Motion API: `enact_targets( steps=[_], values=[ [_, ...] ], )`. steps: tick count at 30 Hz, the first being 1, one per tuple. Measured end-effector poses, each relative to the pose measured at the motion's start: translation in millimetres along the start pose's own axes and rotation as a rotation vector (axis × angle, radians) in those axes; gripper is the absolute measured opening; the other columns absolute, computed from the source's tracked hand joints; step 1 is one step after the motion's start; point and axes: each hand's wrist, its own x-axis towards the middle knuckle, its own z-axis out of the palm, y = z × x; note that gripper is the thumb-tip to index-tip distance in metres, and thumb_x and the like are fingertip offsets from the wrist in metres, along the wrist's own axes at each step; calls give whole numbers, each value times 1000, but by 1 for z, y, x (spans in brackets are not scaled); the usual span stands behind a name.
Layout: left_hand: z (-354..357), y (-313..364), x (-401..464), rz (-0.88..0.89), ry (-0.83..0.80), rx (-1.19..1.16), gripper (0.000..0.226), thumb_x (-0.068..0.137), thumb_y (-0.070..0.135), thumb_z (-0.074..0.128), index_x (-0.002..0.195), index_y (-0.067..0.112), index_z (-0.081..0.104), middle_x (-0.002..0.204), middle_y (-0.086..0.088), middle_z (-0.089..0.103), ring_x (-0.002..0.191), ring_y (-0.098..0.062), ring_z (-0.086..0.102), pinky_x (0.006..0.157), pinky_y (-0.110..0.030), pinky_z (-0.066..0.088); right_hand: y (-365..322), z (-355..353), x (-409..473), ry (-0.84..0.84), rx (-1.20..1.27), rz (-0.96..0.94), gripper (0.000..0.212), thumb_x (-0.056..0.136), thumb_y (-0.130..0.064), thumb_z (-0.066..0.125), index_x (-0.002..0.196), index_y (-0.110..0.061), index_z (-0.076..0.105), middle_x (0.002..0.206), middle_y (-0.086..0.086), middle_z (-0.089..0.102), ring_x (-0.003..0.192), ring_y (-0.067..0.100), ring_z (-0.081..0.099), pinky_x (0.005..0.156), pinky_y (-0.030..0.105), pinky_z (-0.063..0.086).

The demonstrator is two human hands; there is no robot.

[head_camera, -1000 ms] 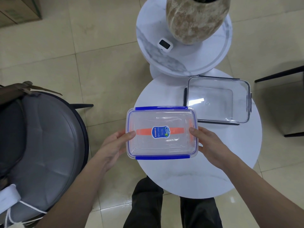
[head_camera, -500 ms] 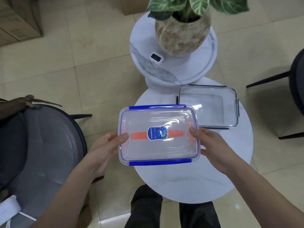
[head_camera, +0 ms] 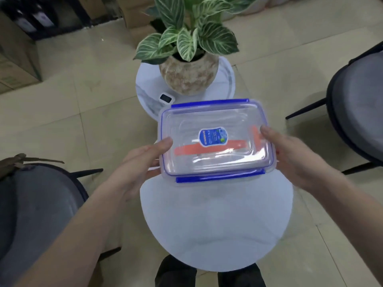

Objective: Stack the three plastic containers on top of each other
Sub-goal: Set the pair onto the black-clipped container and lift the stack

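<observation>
A clear plastic container with blue lid clips (head_camera: 215, 139) and an orange band with a blue label is held over the far part of the round white table (head_camera: 215, 224). My left hand (head_camera: 143, 162) grips its left end and my right hand (head_camera: 290, 154) grips its right end. The clear container with black clips seen earlier on the table is hidden under the held one. I cannot tell whether the two touch. No third container is in view.
A potted plant (head_camera: 188, 77) and a small white device (head_camera: 165, 99) sit on a second round table (head_camera: 226, 88) behind. Grey chairs stand at the left (head_camera: 35, 204) and right (head_camera: 358, 104). Cardboard boxes (head_camera: 14, 65) line the far left.
Both hands carried the blue-clipped container to the right and away from me, over the black-clipped container, which is now covered. The camera tilted up, showing the whole plant.
</observation>
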Motion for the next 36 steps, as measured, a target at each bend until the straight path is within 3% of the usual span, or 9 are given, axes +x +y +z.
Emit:
enact_targets(
  steps=[3,8,13,20,22,26,29,32,36],
  values=[
    [27,9,22,-18,-15,23,66,51,66,82,100,23,75,106,0,80,98,-18,72,85,-31,54,-2,-26,19,-6,15,-18,89,56,-71,77,120,-9,71,121,12,74,120,36,64,111,54,41],
    [57,12,50,-25,-30,11,67,51,63,73,103,22,73,93,4,80,88,-16,72,80,-30,55,2,-56,49,-30,9,-27,82,68,-72,70,126,-13,68,123,9,73,118,30,67,111,51,42],
    [72,4,62,-39,-43,16,56,60,61,70,100,22,73,92,3,79,87,-16,71,83,-31,56,11,-68,66,-5,-24,-17,89,61,-77,70,125,-16,69,120,6,75,114,28,69,107,50,46],
    [83,-7,69,-70,-26,13,72,52,65,76,107,18,73,113,-5,77,105,-23,70,97,-36,54,22,-86,74,-24,-8,-19,75,74,-69,67,128,-18,66,127,7,71,120,30,66,109,52,44],
    [87,-11,69,-75,-29,11,79,48,66,77,108,16,72,106,-2,79,101,-21,71,97,-37,54,27,-91,69,-39,-23,-19,68,81,-65,62,128,-16,66,125,9,72,118,30,67,109,52,44],
    [91,-14,68,-69,-41,-13,69,53,62,75,106,18,72,91,7,80,88,-13,73,93,-33,55,34,-94,62,-46,-47,-18,62,86,-62,56,128,-18,67,124,8,72,118,29,66,110,52,43],
    [93,-14,66,-65,-35,-25,67,59,61,71,110,17,71,96,6,80,92,-14,73,96,-34,55,35,-94,63,-54,-28,16,64,84,-66,57,129,-21,66,127,7,71,121,30,64,111,54,41],
    [91,-16,68,-66,-16,-17,82,52,71,69,115,19,69,106,3,76,101,-16,70,103,-40,52,38,-98,64,-110,-19,11,71,84,-73,49,134,-24,61,134,7,66,127,30,60,112,54,39],
    [78,-28,82,-207,69,-192,112,51,90,61,134,16,59,135,-7,63,125,-27,60,107,-49,47,56,-111,71,50,200,186,85,86,-76,38,142,-13,51,138,8,61,128,29,57,113,50,38]
  ],
)
